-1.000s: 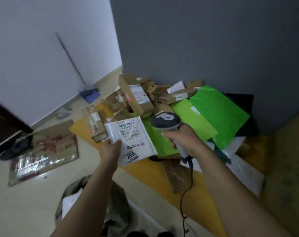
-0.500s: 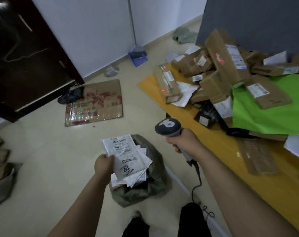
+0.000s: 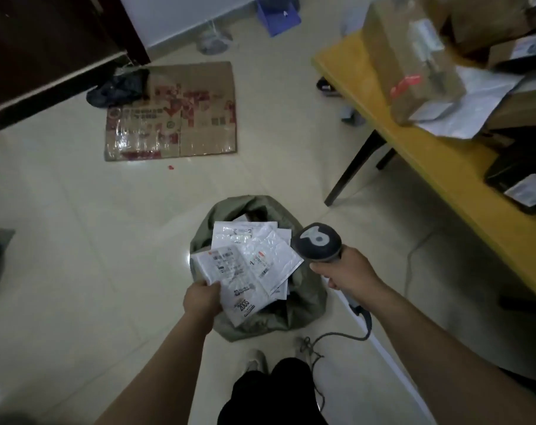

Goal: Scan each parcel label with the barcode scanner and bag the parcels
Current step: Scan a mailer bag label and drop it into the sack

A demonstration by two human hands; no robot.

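My left hand [image 3: 203, 299] pinches the lower left edge of a white parcel [image 3: 233, 283] whose label reads 2005, holding it over the mouth of a grey-green bag [image 3: 303, 305] on the floor. Inside the bag lie several other white parcels [image 3: 266, 250] with labels facing up. To the right of the bag, my right hand [image 3: 346, 271] grips the handle of a dark grey barcode scanner [image 3: 318, 242]. Its cable [image 3: 337, 335] trails down to the floor.
A yellow table [image 3: 444, 167] at the right carries cardboard boxes [image 3: 413, 56] and dark parcels [image 3: 524, 176]. A flattened cardboard sheet [image 3: 171, 111] lies on the tiled floor beyond the bag. A dark cabinet [image 3: 46, 41] stands at the upper left. My legs and shoes [image 3: 257, 360] are below the bag.
My view swung from the table down to the floor. My left hand carried the 2005 parcel from in front of the table pile to over the bag. The scanner hand followed alongside.
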